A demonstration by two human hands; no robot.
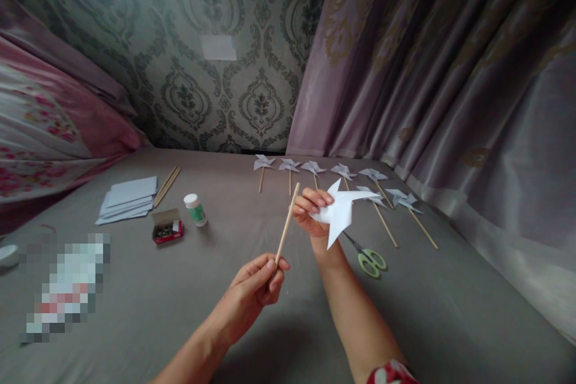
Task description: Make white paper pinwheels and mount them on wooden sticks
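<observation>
My left hand (261, 279) is closed around the lower end of a wooden stick (288, 222), which points up and slightly right. Between the fingers of my right hand (311, 211) is a white paper pinwheel (341, 211), its pointed blades spread out to the right. The stick's upper end is close beside my right fingers; whether they touch I cannot tell. Scissors (371, 261) with green handles lie just right of my right forearm, their blades partly hidden.
Several finished pinwheels (345, 171) on sticks lie along the back and right. At the left are stacked paper sheets (130, 192), loose sticks (167, 186), an open red box (167, 229) of small metal pieces and a white-capped green bottle (195, 210). A pixelated patch covers something at far left.
</observation>
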